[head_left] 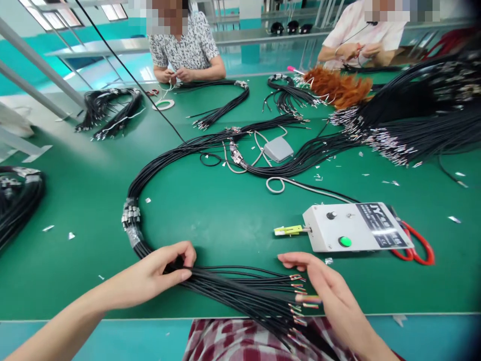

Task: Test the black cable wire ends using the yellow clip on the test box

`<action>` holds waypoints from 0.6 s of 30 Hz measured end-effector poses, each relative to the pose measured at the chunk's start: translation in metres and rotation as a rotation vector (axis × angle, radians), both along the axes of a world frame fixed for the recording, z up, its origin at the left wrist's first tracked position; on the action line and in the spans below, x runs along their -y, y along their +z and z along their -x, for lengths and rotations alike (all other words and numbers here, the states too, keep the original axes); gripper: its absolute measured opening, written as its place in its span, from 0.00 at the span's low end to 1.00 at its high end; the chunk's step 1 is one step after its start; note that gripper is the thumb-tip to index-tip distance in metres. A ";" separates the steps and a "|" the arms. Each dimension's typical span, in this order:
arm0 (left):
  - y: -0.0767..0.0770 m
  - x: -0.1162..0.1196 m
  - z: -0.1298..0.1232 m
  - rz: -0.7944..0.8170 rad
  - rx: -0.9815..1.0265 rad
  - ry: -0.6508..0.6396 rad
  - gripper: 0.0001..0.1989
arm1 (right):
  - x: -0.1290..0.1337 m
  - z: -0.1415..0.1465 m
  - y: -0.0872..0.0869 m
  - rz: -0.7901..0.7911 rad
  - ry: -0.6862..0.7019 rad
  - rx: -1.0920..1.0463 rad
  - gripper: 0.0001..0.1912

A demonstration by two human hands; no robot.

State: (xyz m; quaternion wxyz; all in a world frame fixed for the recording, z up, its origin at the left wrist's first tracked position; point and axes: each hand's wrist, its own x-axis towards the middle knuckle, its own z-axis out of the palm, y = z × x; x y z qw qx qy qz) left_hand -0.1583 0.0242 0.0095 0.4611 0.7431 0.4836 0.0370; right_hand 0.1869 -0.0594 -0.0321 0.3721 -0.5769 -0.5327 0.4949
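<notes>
My left hand [175, 265] is closed around a bundle of black cables [233, 288] near the table's front edge. From there the cables fan out to the right and end in stripped tips with thin coloured wires [298, 308]. Beside those tips is my right hand [330, 291], its fingers stretched out and apart; one spot between it and the wires is blurred. Behind my left hand the bundle curves up and away, with metal connectors [131, 215] and clear wrapping gathered on it.
A grey box with a green button [344, 241] and a yellow-green clip [288, 230] lies at right, with red-handled scissors [419, 245] partly under it. A grey pad [278, 149], more cable bundles [218, 108] and scraps lie farther back. Two people work across the table.
</notes>
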 end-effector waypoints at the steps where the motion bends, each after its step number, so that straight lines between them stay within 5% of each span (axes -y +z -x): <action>1: 0.000 0.001 -0.001 0.049 0.035 0.005 0.08 | -0.001 -0.001 0.001 0.025 -0.031 -0.066 0.24; 5: 0.002 -0.002 -0.022 0.022 0.065 0.068 0.09 | -0.001 -0.002 0.001 0.006 -0.056 -0.073 0.22; 8: 0.001 -0.005 -0.059 -0.076 0.067 0.085 0.09 | 0.005 0.001 0.002 -0.126 0.125 0.134 0.16; 13: -0.002 -0.004 -0.132 -0.018 0.252 0.040 0.04 | 0.007 0.006 0.005 -0.330 0.435 0.266 0.10; 15: -0.001 -0.003 -0.149 -0.021 0.283 0.025 0.03 | 0.005 0.004 0.005 -0.309 0.362 0.225 0.09; 18: 0.000 -0.003 -0.161 -0.010 0.335 0.030 0.04 | -0.002 0.001 0.004 -0.142 0.056 0.031 0.09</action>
